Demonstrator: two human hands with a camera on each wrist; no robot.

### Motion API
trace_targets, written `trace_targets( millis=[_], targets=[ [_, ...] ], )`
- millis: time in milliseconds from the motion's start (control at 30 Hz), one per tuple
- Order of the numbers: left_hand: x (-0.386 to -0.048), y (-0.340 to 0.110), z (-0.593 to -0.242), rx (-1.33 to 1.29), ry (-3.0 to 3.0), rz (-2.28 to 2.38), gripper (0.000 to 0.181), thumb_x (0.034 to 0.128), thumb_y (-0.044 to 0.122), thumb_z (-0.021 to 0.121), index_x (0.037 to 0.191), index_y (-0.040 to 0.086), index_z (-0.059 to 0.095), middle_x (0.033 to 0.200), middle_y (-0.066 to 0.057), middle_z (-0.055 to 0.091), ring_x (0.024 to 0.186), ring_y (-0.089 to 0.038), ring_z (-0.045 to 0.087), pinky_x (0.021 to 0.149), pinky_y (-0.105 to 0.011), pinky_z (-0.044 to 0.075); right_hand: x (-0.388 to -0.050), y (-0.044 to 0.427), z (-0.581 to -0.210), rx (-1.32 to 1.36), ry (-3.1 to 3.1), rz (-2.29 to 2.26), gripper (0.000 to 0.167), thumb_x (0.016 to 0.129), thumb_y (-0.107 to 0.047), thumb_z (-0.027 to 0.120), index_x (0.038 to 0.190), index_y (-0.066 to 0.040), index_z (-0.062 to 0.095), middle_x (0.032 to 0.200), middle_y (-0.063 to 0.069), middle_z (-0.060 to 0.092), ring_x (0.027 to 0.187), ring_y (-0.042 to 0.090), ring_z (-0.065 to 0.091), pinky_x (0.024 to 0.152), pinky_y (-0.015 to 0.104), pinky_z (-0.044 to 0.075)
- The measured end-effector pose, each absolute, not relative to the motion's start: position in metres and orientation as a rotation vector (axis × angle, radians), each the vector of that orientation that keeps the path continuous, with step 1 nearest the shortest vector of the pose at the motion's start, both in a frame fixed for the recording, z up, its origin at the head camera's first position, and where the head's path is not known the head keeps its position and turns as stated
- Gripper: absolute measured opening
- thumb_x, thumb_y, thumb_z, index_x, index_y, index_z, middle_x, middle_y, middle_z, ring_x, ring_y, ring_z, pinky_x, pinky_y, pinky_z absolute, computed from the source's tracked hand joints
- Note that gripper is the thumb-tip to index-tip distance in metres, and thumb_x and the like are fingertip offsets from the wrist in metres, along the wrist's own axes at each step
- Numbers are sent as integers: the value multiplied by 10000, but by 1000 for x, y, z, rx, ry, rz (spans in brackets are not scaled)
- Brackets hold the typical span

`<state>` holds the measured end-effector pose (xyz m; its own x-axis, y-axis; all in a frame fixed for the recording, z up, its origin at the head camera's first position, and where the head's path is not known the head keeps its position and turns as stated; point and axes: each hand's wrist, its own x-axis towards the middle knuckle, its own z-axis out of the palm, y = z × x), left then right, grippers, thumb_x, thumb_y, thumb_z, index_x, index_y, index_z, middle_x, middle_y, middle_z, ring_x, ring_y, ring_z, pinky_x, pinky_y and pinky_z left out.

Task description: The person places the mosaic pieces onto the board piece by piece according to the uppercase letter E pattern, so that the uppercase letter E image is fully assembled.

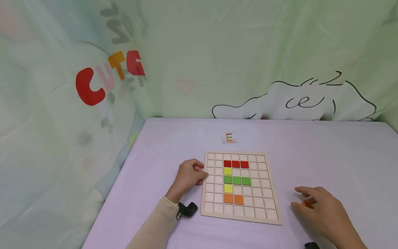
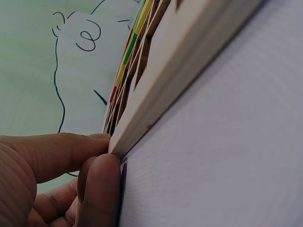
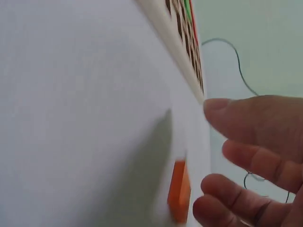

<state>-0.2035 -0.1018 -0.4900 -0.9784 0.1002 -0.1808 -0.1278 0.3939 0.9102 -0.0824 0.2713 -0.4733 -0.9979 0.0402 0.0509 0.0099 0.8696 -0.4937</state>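
My left hand (image 1: 190,174) pinches the left edge of a pale wooden grid board (image 1: 214,215), which lies on the table. In the left wrist view, fingertips (image 2: 102,177) meet at the board's edge (image 2: 175,78). Square tiles fill part of the grid: red tiles (image 1: 235,164), yellow tiles (image 1: 228,188), green tiles (image 1: 237,180) and orange tiles (image 1: 233,198). Right of the board, my right hand (image 1: 326,211) has its fingers spread and loosely bent. An orange tile (image 3: 180,191) is close to its lower fingertips; whether they touch is unclear. The head view shows this tile partly hidden.
A small printed card (image 1: 229,137) with a coloured grid pattern lies behind the board. The light purple cloth (image 1: 174,138) covers the table. Printed fabric (image 1: 186,69) hangs behind and at the left. A black wrist device (image 1: 188,209) sits by the left sleeve.
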Motion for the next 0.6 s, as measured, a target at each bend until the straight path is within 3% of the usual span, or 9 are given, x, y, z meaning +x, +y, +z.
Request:
trace_targets(
  millis=[167, 367, 600],
  targets=[
    [-203, -102, -489, -24, 2442, 1622, 265, 820, -25, 840, 1041, -11, 694, 782, -62, 662, 582, -119, 644, 536, -255, 602, -78, 291, -482, -90, -2995, 717, 376, 854, -264, 845, 1120, -14, 754, 883, 21, 623, 764, 139, 550, 616, 281, 439],
    [-204, -102, -490, -27, 2444, 1615, 264, 821, -23, 842, 1041, -10, 696, 783, -64, 661, 577, -120, 643, 535, -255, 601, -80, 294, -483, -138, -3055, 737, 280, 878, -249, 824, 1028, -18, 771, 855, 19, 650, 786, 175, 577, 641, 315, 461],
    [-203, -101, -489, -42, 2441, 1605, 258, 831, -12, 841, 1043, 0, 695, 794, -63, 656, 587, -122, 648, 540, -255, 603, -83, 284, -480, -238, -3056, 795, 301, 844, -224, 857, 1005, -1, 735, 835, 11, 668, 770, 169, 567, 625, 295, 448]
  ],
)
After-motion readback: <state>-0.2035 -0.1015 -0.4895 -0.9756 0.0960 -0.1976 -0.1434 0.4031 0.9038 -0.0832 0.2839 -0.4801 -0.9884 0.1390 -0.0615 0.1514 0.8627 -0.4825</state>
